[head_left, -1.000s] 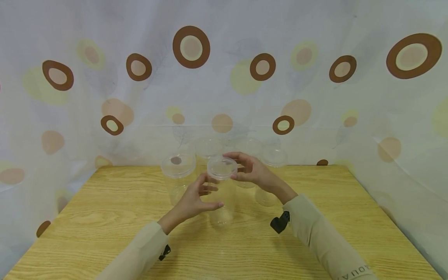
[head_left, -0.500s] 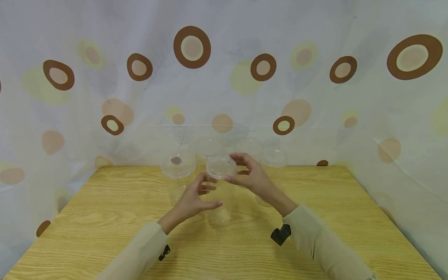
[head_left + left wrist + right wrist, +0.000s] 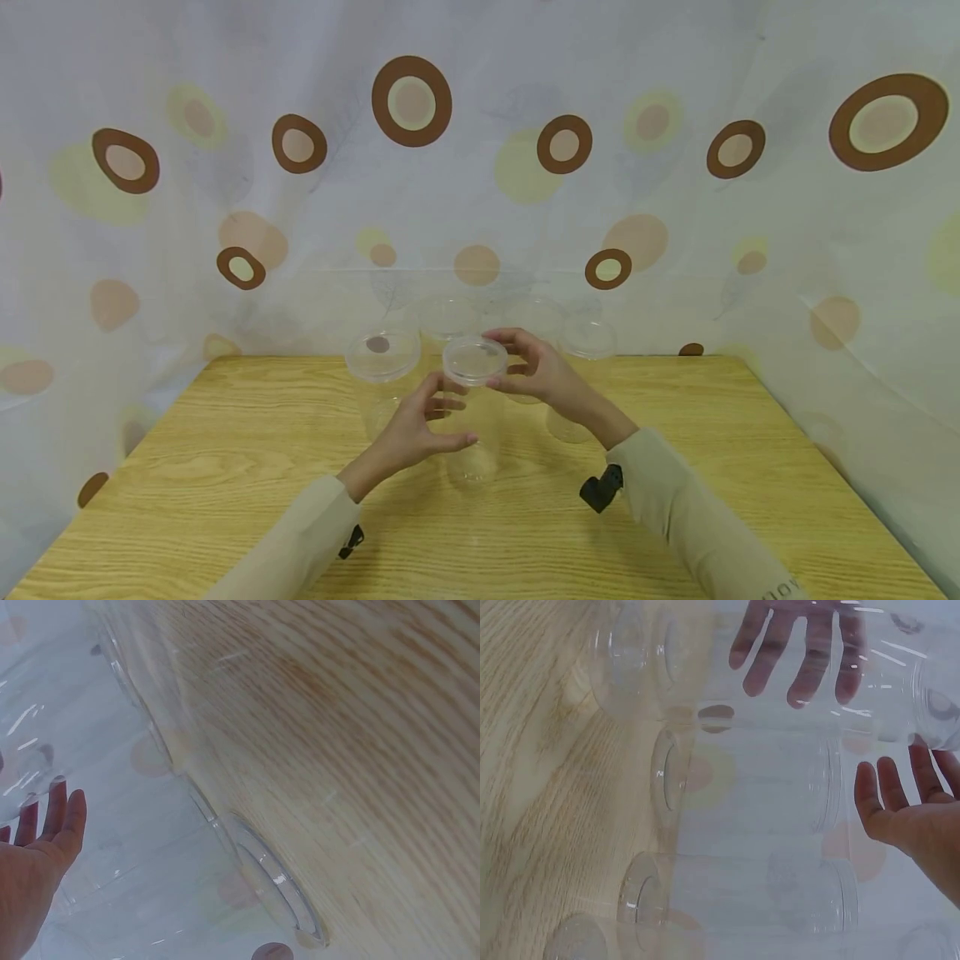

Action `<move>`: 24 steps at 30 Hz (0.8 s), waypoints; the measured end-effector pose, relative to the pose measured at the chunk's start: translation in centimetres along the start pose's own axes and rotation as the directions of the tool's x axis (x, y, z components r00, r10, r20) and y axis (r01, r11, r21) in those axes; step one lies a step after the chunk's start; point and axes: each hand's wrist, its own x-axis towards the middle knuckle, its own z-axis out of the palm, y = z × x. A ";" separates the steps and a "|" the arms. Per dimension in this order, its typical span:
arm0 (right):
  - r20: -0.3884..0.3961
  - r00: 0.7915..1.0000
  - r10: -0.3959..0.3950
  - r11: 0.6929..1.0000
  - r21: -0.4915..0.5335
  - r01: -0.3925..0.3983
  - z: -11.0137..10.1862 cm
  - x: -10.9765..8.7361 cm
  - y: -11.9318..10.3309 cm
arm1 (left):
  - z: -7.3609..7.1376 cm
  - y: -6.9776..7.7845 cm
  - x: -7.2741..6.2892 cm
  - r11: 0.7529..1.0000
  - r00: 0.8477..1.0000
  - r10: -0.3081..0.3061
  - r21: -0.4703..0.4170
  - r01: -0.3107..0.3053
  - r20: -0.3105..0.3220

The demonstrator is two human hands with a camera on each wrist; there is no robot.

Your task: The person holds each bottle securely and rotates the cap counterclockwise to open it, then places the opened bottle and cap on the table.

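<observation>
A tall clear plastic jar (image 3: 478, 454) stands upright near the middle of the wooden table, with a clear round lid (image 3: 475, 360) on top. My left hand (image 3: 408, 429) grips the jar's body, thumb in front and fingers round the far side. In the right wrist view those fingers show through the clear wall of the jar (image 3: 705, 667). At the lid's right edge, my right hand (image 3: 551, 379) holds the rim between its thumb in front and its fingers behind. The right hand (image 3: 922, 829) also appears beside the jar's lid end in the right wrist view.
Several other clear jars stand close behind and beside: a wide lidded jar (image 3: 382, 358) at left, a narrower jar (image 3: 588, 340) at right, and further jars at the back. A patterned curtain (image 3: 480, 192) hangs behind the wooden table (image 3: 225, 492).
My right hand has shifted slightly right and back left around the lid, its thumb and fingers changing place along the rim. The left hand and the jar have hardly moved.
</observation>
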 end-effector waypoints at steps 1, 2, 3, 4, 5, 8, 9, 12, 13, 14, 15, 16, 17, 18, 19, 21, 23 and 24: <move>0.024 1.000 0.006 1.000 0.011 -0.007 -0.2 0.1 0.0 | 0.0 0.0 0.0 1.000 1.000 -0.001 -0.003 0.001 0.002; 0.045 0.999 0.011 1.000 0.023 -0.013 -0.3 0.2 0.0 | 0.0 0.0 0.0 1.000 1.000 -0.002 -0.006 0.002 0.003; 0.064 0.998 0.015 0.999 0.032 -0.017 -0.5 0.2 0.1 | 0.0 -0.1 0.0 1.000 1.000 -0.002 -0.010 0.002 0.004; 0.081 0.997 0.013 0.999 0.037 -0.017 -0.6 0.3 0.0 | 0.0 -0.1 0.0 1.000 1.000 -0.002 -0.012 0.002 0.005; 0.094 0.995 0.013 0.999 0.037 -0.017 -0.7 0.3 0.0 | 0.0 -0.1 0.0 1.000 1.000 -0.002 -0.013 0.002 0.005; 0.116 0.993 0.011 0.999 0.047 -0.016 -0.8 0.3 0.0 | 0.0 -0.1 0.0 1.000 1.000 0.003 -0.007 -0.003 0.001; 0.114 0.993 0.011 0.999 0.049 -0.017 -0.8 0.2 0.0 | 0.0 -0.1 0.0 1.000 1.000 0.005 -0.003 -0.005 0.000; 0.085 0.996 0.016 0.998 0.057 -0.021 -0.5 -0.1 -0.1 | 0.0 -0.1 0.0 1.000 1.000 0.014 0.010 -0.014 -0.006; 0.067 0.998 0.016 0.998 0.056 -0.019 -0.3 -0.2 -0.1 | 0.0 0.0 0.0 1.000 1.000 0.017 0.015 -0.017 -0.008; 0.045 0.999 0.018 0.998 0.053 -0.021 -0.1 -0.3 -0.2 | 0.0 0.0 0.1 1.000 1.000 0.018 0.018 -0.018 -0.010; 0.020 1.000 0.020 0.999 0.046 -0.021 0.1 -0.4 -0.2 | 0.0 0.0 0.1 1.000 1.000 0.020 0.021 -0.020 -0.012; -0.007 1.000 0.020 0.999 0.037 -0.020 0.4 -0.5 -0.2 | 0.0 0.0 0.1 1.000 1.000 0.021 0.024 -0.021 -0.013; -0.035 0.999 0.018 0.999 0.027 -0.017 0.6 -0.6 -0.3 | 0.0 0.0 0.1 0.999 1.000 0.021 0.024 -0.021 -0.013; -0.061 0.998 0.021 1.000 0.023 -0.020 0.9 -0.7 -0.4 | 0.0 -0.1 0.1 0.999 1.000 0.023 0.026 -0.023 -0.015; -0.085 0.996 0.024 1.000 0.019 -0.023 1.2 -0.8 -0.5 | 0.0 -0.6 0.2 0.999 1.000 0.026 0.025 -0.026 -0.017; -0.134 0.991 0.030 1.000 -0.002 -0.030 1.7 -1.0 -0.7 | 0.1 -1.6 0.3 0.999 0.999 0.037 0.030 -0.037 -0.017; -0.170 0.985 0.031 0.999 -0.018 -0.035 2.1 -1.1 -0.9 | 0.1 -2.6 0.5 0.998 0.999 0.045 0.034 -0.045 -0.018; -0.183 0.983 0.034 0.999 -0.024 -0.039 2.2 -1.1 -1.0 | 0.2 -3.1 0.6 0.998 0.998 0.052 0.037 -0.051 -0.020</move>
